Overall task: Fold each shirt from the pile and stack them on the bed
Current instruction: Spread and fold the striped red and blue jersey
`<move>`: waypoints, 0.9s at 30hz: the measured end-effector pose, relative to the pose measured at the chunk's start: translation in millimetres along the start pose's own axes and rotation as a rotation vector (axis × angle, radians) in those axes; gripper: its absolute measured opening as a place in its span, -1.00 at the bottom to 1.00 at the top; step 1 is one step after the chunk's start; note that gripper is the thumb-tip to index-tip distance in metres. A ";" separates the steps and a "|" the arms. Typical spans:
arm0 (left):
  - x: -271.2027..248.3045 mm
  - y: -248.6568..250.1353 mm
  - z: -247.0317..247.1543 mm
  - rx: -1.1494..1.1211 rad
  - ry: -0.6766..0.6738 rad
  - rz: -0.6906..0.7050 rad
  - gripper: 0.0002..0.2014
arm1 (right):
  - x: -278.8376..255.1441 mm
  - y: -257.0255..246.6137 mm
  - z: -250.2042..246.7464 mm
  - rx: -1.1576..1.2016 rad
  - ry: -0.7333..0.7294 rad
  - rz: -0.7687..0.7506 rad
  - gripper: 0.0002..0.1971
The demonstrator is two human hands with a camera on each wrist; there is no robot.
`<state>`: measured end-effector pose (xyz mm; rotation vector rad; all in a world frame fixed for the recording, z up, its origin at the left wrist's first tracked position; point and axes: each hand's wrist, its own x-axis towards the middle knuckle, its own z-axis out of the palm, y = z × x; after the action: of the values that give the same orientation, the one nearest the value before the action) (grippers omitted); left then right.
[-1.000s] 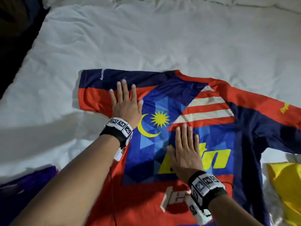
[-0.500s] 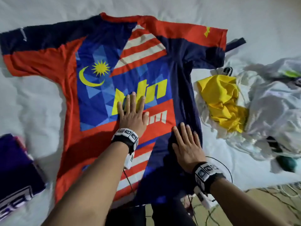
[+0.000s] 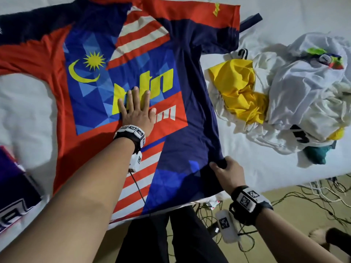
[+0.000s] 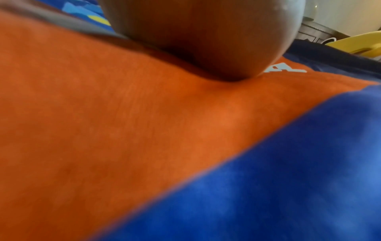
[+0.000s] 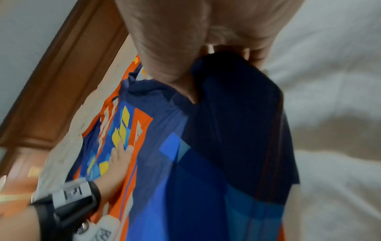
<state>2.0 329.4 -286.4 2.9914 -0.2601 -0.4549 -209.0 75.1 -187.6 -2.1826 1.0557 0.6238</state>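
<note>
White bed sheet [image 3: 266, 179] carried the red, navy and blue printed jersey [image 3: 171, 103], spread flat with its hem at the near edge, beside a crumpled pile of white and yellow shirts [image 3: 284, 95]. I had my left hand [image 3: 137, 112] pressed flat on the jersey's chest print, fingers straight and slightly spread. My right hand [image 3: 227, 172] pinched the jersey's navy right side edge between thumb and curled fingers.

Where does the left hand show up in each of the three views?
Head: left hand flat on the shirt, mid-frame.
Left wrist: only its palm heel, top centre, pressing orange cloth.
Right wrist: lower left, fingers on the yellow print.
Shared landmark: the yellow lettering.
</note>
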 end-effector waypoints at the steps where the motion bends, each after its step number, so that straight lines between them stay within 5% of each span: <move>1: 0.3 -0.2 0.4 0.004 -0.002 0.000 -0.33 | -1.1 2.9 0.8 0.078 0.056 -0.001 -0.73; 6: 0.5 -0.4 2.8 0.019 -0.008 0.002 -0.34 | -6.9 9.0 4.0 0.422 0.079 -0.009 -0.92; 10: 0.4 -0.5 1.5 0.012 -0.013 -0.001 -0.34 | -6.5 22.9 5.4 -0.007 0.130 -0.006 -0.46; 14: 0.1 0.2 0.1 0.005 -0.007 0.007 -0.34 | -7.4 37.7 -8.2 -0.318 0.066 0.113 -0.32; 16: 0.5 -0.2 1.6 0.007 -0.001 0.006 -0.34 | -0.8 27.4 -14.2 -0.402 0.168 0.030 -0.42; 19: 1.2 -0.6 2.9 0.010 0.012 0.007 -0.34 | 22.4 -12.0 -9.7 -0.411 0.367 -0.330 -0.56; 23: 2.0 -2.7 4.8 0.011 0.029 0.017 -0.33 | 62.7 -76.0 21.5 -0.610 0.121 -0.922 -0.33; 25: 2.9 -4.0 6.1 0.024 0.053 0.017 -0.33 | 84.5 -86.4 28.0 -0.679 0.075 -0.879 -0.26; 27: 3.6 -3.4 6.0 0.034 0.052 0.015 -0.33 | 101.9 -80.2 22.3 -0.664 0.091 -0.610 -0.21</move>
<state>4.1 331.6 -293.6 3.0265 -0.2890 -0.3746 -89.2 77.2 -242.0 -2.9305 0.1629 0.6396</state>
